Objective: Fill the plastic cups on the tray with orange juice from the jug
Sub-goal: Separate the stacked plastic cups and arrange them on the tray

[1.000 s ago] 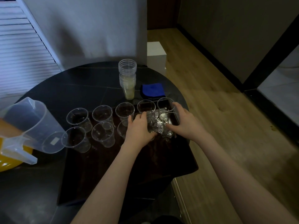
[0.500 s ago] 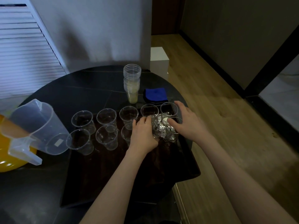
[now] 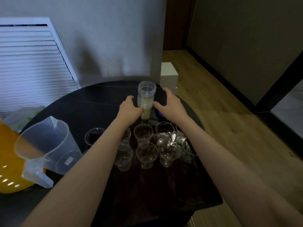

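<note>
Standing empty in two rows, the plastic cups [image 3: 143,136] sit on the dark tray [image 3: 164,190] atop the round table [image 3: 91,102]. Beyond them, both arms stretch forward: the left hand [image 3: 131,109] curls against a stack of cups [image 3: 146,99], while the right hand [image 3: 169,104] is spread just beside it, over a blue cloth [image 3: 161,114]. At the left, a clear jug [image 3: 47,145] stands off the tray.
</note>
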